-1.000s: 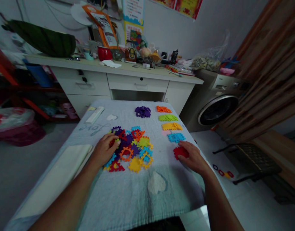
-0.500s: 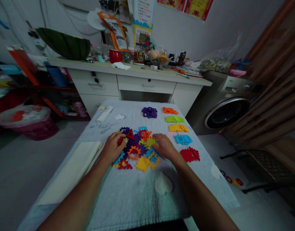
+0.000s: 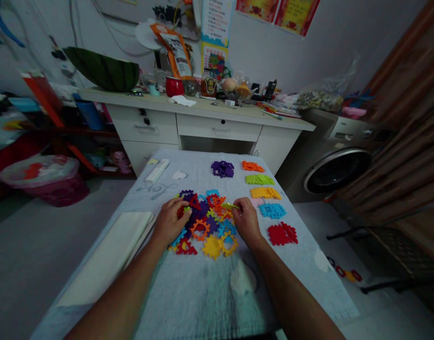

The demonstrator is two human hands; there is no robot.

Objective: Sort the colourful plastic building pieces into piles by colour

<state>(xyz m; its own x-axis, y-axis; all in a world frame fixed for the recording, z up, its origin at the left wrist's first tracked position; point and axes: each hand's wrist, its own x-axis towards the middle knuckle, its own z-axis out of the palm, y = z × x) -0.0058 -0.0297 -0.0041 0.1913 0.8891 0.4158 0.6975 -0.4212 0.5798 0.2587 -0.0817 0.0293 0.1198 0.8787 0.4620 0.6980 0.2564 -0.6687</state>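
Note:
A mixed heap of coloured toothed plastic pieces (image 3: 206, 222) lies in the middle of a table covered with a pale blue towel (image 3: 202, 293). My left hand (image 3: 170, 219) rests on the heap's left edge, fingers curled over a red piece. My right hand (image 3: 245, 221) is at the heap's right edge and pinches a yellow-green piece (image 3: 230, 206) lifted a little off the heap. Sorted groups lie to the right: purple (image 3: 223, 168), orange (image 3: 252, 166), green (image 3: 259, 179), yellow (image 3: 265, 192), blue (image 3: 272, 210) and red (image 3: 282, 233).
A folded cream cloth (image 3: 110, 255) lies along the table's left side, a white remote (image 3: 157, 170) at the far left. Beyond stands a cluttered white desk (image 3: 202, 123), a washing machine (image 3: 337, 160) to the right, a pink basket (image 3: 43, 179) left, loose pieces on the floor (image 3: 344, 273).
My right hand left the red group, crossed to the heap's right edge and picked up a yellow-green piece. My left hand stayed on the heap. The view shifted slightly.

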